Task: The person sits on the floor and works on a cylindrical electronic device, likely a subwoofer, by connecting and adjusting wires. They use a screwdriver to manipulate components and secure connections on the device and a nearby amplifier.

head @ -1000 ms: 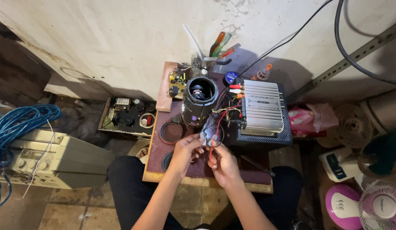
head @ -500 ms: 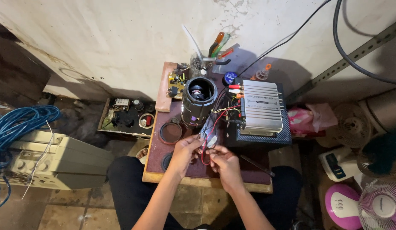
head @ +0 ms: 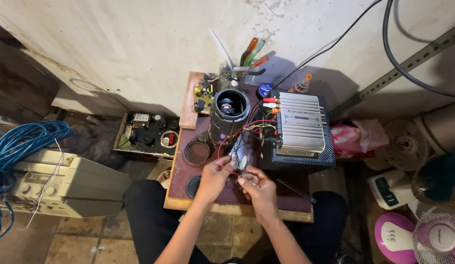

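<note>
Two hands, left [head: 213, 177] and right [head: 256, 188], pinch a small board [head: 238, 161] with red wires [head: 226, 143]; pink bag [head: 357, 138] right of silver amplifier [head: 300, 123].

Over a small brown bench [head: 208, 198], the left hand [head: 215, 176] and right hand [head: 259, 188] pinch a small silvery part [head: 238, 160] tied to red and black wires [head: 237, 134]. Behind stands a dark cylindrical speaker [head: 229, 117], beside a silver amplifier [head: 300, 122].
</note>
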